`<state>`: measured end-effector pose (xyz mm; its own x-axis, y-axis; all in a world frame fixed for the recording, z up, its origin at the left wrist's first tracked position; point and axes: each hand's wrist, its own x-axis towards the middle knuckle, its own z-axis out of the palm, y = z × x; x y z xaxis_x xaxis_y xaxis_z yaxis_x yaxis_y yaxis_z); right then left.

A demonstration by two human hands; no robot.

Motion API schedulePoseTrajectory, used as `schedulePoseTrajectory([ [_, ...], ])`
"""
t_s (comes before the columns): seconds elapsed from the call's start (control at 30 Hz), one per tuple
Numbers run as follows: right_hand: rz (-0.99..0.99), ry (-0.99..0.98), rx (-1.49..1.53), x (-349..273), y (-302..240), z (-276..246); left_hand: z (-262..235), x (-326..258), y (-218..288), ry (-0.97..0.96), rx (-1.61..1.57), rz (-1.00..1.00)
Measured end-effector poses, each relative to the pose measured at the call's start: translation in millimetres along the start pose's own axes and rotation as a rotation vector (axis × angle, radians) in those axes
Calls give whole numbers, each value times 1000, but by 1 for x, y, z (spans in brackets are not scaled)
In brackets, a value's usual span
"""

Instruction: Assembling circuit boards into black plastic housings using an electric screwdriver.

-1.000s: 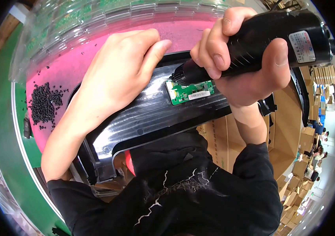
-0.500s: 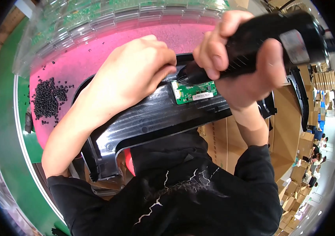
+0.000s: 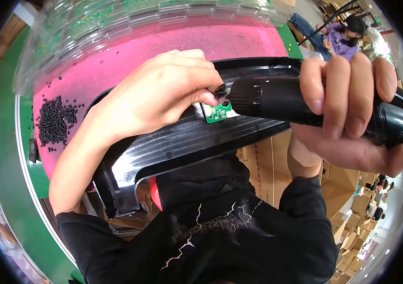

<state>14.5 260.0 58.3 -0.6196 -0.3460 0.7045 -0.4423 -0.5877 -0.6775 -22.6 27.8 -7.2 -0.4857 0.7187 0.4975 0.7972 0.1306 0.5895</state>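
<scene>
The left hand (image 3: 163, 94) pinches a few small black screws (image 3: 220, 91) at its fingertips, right at the nose of the black electric screwdriver (image 3: 277, 99), which the right hand (image 3: 353, 109) grips with fingers wrapped around it. Both crowd over the small green circuit board (image 3: 219, 112) on the long black plastic panel (image 3: 173, 146), leaving little free room there. To the left, a pile of black screws (image 3: 52, 120) lies on the pink mat (image 3: 130, 52), well apart; clear plastic trays (image 3: 116, 19) bound the far edge.
</scene>
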Motion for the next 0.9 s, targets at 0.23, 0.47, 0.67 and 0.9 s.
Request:
schedulePoseTrajectory([
  [0.23, 78, -228, 26, 8, 11, -19, 1, 0, 5, -6, 209, 73],
  [0.47, 242, -118, 61, -14, 31, 6, -3, -3, 1, 20, 244, -38],
  [0.67, 459, -117, -48, -4, 30, 5, -4, 3, 10, 30, 317, -143],
  [0.9, 499, 64, -196, -6, 39, 30, 3, -2, 6, 156, 355, -142],
])
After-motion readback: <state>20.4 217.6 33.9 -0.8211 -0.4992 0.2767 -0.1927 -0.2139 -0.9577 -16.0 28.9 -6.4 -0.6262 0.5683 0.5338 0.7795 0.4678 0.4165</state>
